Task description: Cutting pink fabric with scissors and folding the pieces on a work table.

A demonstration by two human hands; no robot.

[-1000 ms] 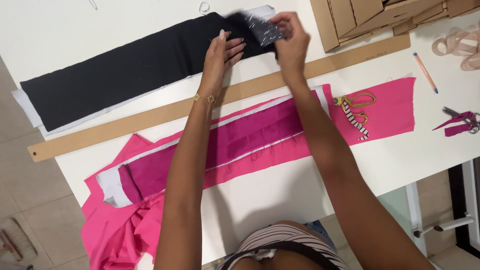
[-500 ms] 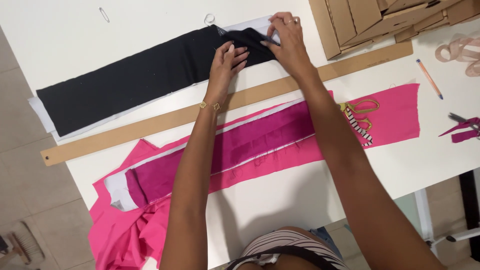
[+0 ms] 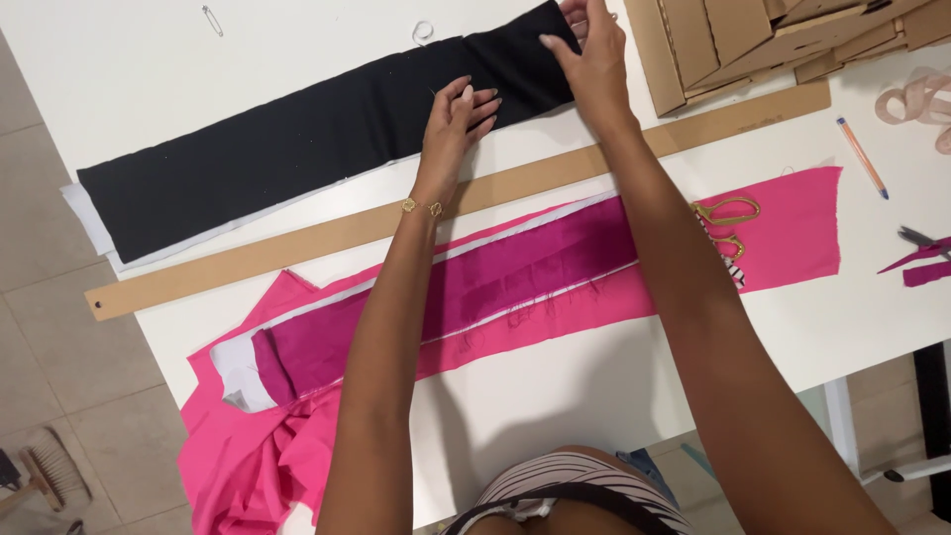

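A long black fabric strip point(image 3: 297, 144) lies across the white table point(image 3: 297, 50) over a white layer. My left hand point(image 3: 458, 114) rests flat on the strip, fingers spread, right of its middle. My right hand point(image 3: 592, 52) presses down on the strip's right end, fingers curled over its far edge. Below the strip runs a long brown ruler point(image 3: 297, 238). Nearer me lies pink fabric point(image 3: 555, 297) with a darker magenta strip point(image 3: 515, 267) on top.
Cardboard pieces point(image 3: 753, 35) are stacked at the back right. Gold-handled scissors point(image 3: 728, 223) lie on the pink fabric. A pen point(image 3: 862, 157), a safety pin point(image 3: 213, 18), tan tape point(image 3: 921, 99) and fabric scraps point(image 3: 921, 267) sit on the table. A brush point(image 3: 50, 471) lies on the tiled floor.
My hands have flattened the strip's lifted right end down onto the table. My left hand slid left along the strip. The view shifted slightly.
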